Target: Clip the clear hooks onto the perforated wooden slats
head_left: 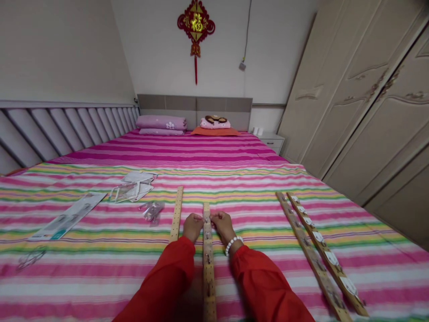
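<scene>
A long wooden strip [208, 268] with small holes lies lengthwise in front of me on the striped bedspread. Several small metal hooks on clear pads, one of them a hook [208, 258] midway along, sit in a row on it. At its far end, my left hand [193, 227] and my right hand [222, 224] pinch a clear adhesive hook [207, 220] from either side, fingers closed. Just left of my left hand lies a shorter-looking bare perforated strip [177, 210], partly hidden by my sleeve.
On the left are a clear bag of hooks [153, 211], white and clear packets [136, 185], a long hook package [69, 218] and loose wire-like pieces [31, 258]. On the right lie a strip with clear hooks [306, 243] and one with white-backed hooks [323, 243]. A wardrobe [351, 103] stands beyond.
</scene>
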A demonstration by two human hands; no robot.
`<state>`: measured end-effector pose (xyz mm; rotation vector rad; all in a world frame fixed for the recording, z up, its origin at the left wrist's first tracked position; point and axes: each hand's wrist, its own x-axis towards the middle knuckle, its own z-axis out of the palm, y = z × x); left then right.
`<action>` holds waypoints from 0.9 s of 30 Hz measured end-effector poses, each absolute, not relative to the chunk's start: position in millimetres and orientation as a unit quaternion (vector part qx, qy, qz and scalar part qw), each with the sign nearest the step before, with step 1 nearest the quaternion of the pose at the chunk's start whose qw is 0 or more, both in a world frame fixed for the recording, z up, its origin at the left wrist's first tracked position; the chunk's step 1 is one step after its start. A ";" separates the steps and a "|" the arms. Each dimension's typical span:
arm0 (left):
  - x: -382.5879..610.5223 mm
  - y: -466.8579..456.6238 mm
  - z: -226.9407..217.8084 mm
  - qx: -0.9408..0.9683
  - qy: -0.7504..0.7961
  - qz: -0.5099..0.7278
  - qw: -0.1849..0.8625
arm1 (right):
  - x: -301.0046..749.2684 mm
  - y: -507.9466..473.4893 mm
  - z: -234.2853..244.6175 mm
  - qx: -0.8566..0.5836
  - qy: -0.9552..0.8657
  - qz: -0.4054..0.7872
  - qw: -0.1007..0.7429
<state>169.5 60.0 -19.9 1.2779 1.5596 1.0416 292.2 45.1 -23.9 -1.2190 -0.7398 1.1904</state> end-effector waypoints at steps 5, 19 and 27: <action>170.8 64.5 -21.9 0.498 0.644 0.394 0.426 | 293.1 49.3 -23.1 -0.563 -0.325 0.512 0.562; 169.3 66.6 -11.5 0.484 0.637 0.358 0.482 | 295.5 87.0 -27.0 -0.702 -0.383 0.453 0.393; 168.6 65.8 -9.1 0.479 0.623 0.347 0.512 | 301.2 92.1 -25.4 -0.755 -0.438 0.368 0.322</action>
